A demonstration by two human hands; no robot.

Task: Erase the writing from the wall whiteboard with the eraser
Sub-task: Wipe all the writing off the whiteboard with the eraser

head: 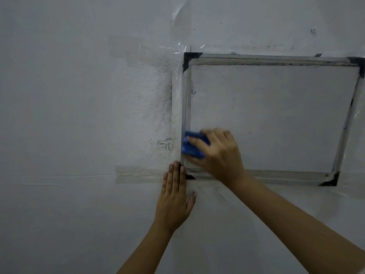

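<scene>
whiteboard [276, 115]: small, grey-framed with black corner pieces, fixed to the wall [69, 115] with clear tape [142, 174] along its left side and corners.
writing: surface looked mostly clean; a few dark specks sat near the upper left edge [193, 92], too small to read.
eraser [192, 146]: blue, pressed against the board at its lower left corner, touching the left frame; image blurred there.
right hand [219, 153]: fingers clamped over the eraser, arm came in from lower right.
left hand [174, 196]: flat on the wall just below the board's lower left corner, fingers straight and together, holding nothing; fingertips reached the frame corner.
wall marks [166, 143]: dark smudges left of the frame, on the tape and paint.
</scene>
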